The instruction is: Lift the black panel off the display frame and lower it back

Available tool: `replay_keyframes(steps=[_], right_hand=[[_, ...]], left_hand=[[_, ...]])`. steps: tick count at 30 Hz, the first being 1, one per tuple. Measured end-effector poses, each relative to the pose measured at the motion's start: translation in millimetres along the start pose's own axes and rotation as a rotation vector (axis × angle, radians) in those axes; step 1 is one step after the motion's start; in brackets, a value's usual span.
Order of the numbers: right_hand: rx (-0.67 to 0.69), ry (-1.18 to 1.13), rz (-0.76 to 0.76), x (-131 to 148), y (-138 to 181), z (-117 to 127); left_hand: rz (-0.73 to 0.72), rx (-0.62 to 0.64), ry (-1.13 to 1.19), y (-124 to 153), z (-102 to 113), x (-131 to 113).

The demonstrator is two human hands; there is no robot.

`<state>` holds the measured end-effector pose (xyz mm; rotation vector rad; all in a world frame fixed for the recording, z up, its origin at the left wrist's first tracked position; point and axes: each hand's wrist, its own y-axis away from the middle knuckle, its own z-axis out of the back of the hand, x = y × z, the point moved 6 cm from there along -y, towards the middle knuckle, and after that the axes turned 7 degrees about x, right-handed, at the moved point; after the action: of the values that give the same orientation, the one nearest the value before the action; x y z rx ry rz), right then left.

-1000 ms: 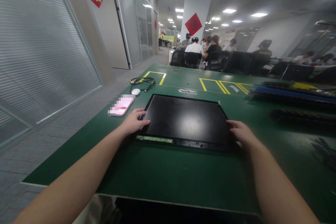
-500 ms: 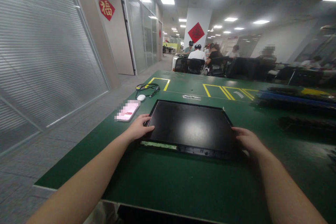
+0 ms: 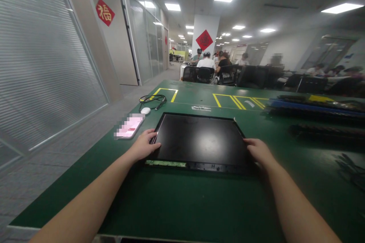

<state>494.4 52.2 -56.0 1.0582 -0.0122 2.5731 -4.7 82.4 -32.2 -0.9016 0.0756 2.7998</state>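
The black screen panel (image 3: 196, 136) is held by its side edges between the left hand (image 3: 144, 146) and the right hand (image 3: 259, 152), both partly curled; a phone (image 3: 132, 126) is seen just beyond the left grip.

At the left-centre of the frame you have a phone (image 3: 134, 126) with a pink screen, partly pixelated, on the green table (image 3: 185, 209). Just above it you see a small white oval object (image 3: 145, 111) and a coiled black cable (image 3: 148, 101). Yellow tape (image 3: 226, 94) marks the table's far part, near some pale strips (image 3: 201, 108) at the centre. At the right edge you find a blurred dark-and-blue stack (image 3: 313, 109). Upper left, your view takes in a blind-covered glass wall (image 3: 51, 64) and a red diamond sign (image 3: 105, 12); upper centre, another red diamond (image 3: 204, 40) hangs on a pillar (image 3: 207, 23) above seated people (image 3: 205, 63).
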Motion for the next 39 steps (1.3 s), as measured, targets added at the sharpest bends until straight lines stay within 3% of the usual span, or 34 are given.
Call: replay_keyframes(steps=[14, 32, 39], right_hand=[[-0.023, 0.009, 0.043, -16, -12, -3], [-0.070, -0.010, 0.055, -22, -19, -5], [-0.057, -0.005, 0.047, -18, -16, -5]], left_hand=[[-0.189, 0.284, -0.203, 26, 14, -31], [-0.302, 0.321, -0.404, 27, 18, -40], [-0.257, 0.312, -0.409, 27, 18, -36]])
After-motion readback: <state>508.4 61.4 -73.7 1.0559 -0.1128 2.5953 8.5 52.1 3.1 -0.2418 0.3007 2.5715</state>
